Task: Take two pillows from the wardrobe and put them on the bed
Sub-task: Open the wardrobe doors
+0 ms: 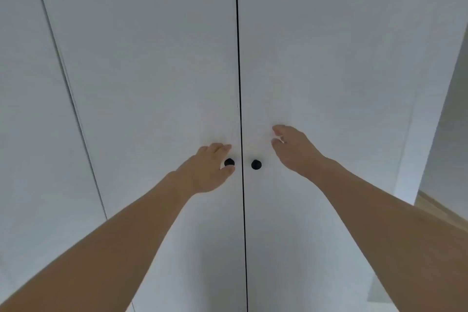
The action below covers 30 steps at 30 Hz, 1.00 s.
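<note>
A white wardrobe fills the view, with its left door [152, 71] and right door [329, 71] closed along a dark centre seam. Each door carries a small black round knob beside the seam. My left hand [207, 167] has its fingers curved around the left knob [229, 162], thumb below it and fingers above; whether they touch it I cannot tell. My right hand [293, 149] hovers open, up and to the right of the right knob [256, 164], apart from it. No pillows or bed are in view.
Another white panel [30, 134] stands to the left of the doors. At the right, past the wardrobe's side [445, 134], a strip of light wooden floor [440, 208] shows.
</note>
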Available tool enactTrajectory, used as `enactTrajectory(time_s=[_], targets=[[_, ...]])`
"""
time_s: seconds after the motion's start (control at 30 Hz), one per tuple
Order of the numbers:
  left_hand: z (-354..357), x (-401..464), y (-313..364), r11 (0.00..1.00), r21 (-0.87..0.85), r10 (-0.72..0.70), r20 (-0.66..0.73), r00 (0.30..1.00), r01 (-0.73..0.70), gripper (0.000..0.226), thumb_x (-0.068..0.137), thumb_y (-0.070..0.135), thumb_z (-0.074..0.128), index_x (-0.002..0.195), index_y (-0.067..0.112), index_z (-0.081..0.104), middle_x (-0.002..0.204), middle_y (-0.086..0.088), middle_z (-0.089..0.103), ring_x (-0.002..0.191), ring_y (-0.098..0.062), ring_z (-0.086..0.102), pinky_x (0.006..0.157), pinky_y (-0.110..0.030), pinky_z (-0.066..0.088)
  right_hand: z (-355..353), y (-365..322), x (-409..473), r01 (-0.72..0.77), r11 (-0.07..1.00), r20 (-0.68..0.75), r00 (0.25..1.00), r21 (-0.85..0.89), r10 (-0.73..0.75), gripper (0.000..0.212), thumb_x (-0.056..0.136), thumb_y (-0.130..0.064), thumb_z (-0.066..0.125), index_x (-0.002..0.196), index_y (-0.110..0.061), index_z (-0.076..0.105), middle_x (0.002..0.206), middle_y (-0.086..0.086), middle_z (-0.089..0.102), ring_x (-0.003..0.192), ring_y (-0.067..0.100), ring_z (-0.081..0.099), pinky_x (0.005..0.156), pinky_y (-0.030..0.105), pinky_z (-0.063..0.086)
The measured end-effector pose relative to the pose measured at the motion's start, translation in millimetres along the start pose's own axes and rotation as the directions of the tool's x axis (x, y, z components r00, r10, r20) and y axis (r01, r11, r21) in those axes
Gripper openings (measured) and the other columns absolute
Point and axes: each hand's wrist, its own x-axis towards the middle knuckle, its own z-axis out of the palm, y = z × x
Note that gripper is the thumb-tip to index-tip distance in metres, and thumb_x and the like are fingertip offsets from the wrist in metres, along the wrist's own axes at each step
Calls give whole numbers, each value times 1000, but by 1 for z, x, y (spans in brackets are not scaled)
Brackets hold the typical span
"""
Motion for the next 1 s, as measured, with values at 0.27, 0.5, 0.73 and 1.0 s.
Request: enactTrajectory(time_s=[0.27,0.5,0.73,1.0], targets=[[46,14,2,948,-289,-181,-155,971,130,26,95,21,47,120,24,50,115,9,53,84,-16,53,78,-28,43,17,-13,34,22,961,-96,995,276,5,31,98,-22,42,126,-20,55,120,-6,55,99,9,52,75,19,40],[68,-3,23,892,-430,-328,-404,854,139,19,85,37,63,92,28,48,87,14,56,75,-6,52,65,-22,42,27,-38,47,102,870,-3,993,483,-115,29,98,-26,47,122,-16,58,113,-3,64,103,14,59,88,27,47],[77,-58,45,925,-241,-379,-616,691,292,46,73,61,68,94,33,39,85,14,55,74,-8,55,64,-21,48,30,-61,8,183,785,-1,974,592,-227,9,94,-20,57,100,-17,63,97,2,67,92,18,64,92,40,54],[71,-157,40,929,-94,-286,-797,532,358,54,67,48,70,106,24,42,95,8,52,75,-13,54,61,-26,48,40,-115,-62,322,611,-5,887,723,-461,12,87,-19,68,76,-17,63,79,8,69,75,26,67,78,50,56]])
